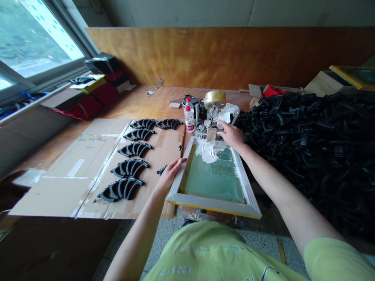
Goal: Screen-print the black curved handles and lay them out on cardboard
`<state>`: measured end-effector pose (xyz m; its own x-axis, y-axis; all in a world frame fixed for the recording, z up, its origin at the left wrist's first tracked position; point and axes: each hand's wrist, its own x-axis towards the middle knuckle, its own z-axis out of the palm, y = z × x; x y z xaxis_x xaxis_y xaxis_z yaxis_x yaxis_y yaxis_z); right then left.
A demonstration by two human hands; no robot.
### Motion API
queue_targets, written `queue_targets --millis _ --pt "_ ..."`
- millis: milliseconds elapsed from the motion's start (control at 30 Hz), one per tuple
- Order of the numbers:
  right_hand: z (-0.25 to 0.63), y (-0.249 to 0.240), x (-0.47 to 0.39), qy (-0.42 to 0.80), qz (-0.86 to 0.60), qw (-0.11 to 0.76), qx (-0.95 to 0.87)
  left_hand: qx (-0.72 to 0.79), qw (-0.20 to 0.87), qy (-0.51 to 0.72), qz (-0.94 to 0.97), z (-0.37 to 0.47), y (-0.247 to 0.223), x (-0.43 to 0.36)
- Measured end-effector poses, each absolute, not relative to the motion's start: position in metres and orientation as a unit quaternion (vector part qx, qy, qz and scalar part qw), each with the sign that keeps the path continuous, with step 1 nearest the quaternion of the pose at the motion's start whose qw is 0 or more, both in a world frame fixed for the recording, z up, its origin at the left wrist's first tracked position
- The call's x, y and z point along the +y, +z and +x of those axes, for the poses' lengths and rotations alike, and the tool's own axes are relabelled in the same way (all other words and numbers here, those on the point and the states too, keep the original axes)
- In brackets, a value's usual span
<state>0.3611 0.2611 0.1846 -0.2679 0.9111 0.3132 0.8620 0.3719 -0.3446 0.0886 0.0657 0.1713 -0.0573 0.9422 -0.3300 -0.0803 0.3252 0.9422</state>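
A screen-printing frame (249, 195) with a pale metal rim and green mesh lies in front of me. My left hand (172, 171) is closed at its left rim, fingertips on the edge. Just left of that hand, a small black part (161, 170) shows, partly hidden. White paste (209, 151) is smeared over the far end of the mesh. A squeegee with a wooden block (211, 134) stands at that far end, by a metal clamp (200, 130). My right hand (233, 135) reaches over there, thumb and index finger apart, close to the block's right side; contact is unclear.
Several rows of curved black parts (129, 168) lie on a cardboard sheet (64, 195) at left. A big heap of black parts (307, 148) fills the right side. Behind the frame stand a red-capped bottle (189, 119) and a tape roll (215, 99). A wooden board (205, 58) closes the back.
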Motion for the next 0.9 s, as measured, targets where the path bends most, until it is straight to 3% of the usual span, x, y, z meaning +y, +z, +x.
queue_targets --millis 67,167,300,400,533,633,733,833,900 --pt "0.393 0.179 0.264 0.047 -0.621 0.272 -0.734 0.541 0.558 0.494 0.391 0.092 0.198 0.079" --pt "0.427 0.149 0.247 0.096 -0.697 0.236 -0.670 0.483 0.516 0.580 0.406 0.100 0.228 0.109" --pt "0.417 0.101 0.206 0.176 -0.599 0.163 -0.764 0.471 0.524 0.603 0.374 0.107 0.233 0.136" --pt "0.386 0.089 0.178 0.151 -0.499 0.131 -0.843 0.484 0.541 0.608 0.323 0.120 0.203 0.122" --pt "0.343 0.105 0.130 0.093 -0.494 0.160 -0.849 0.515 0.704 0.407 0.272 0.152 0.144 0.072" --pt "0.319 0.112 0.093 0.111 -0.382 0.178 -0.900 0.519 0.733 0.390 0.201 0.158 0.112 0.041" --pt "0.332 0.106 0.093 0.151 -0.350 0.148 -0.913 0.585 0.677 0.413 0.171 0.121 0.087 0.026" --pt "0.386 0.095 0.127 0.090 -0.551 0.088 -0.825 0.700 0.558 0.421 0.145 0.053 0.059 0.016" --pt "0.425 0.088 0.150 0.054 -0.648 0.004 -0.760 0.766 0.496 0.393 0.112 0.012 0.041 0.010"
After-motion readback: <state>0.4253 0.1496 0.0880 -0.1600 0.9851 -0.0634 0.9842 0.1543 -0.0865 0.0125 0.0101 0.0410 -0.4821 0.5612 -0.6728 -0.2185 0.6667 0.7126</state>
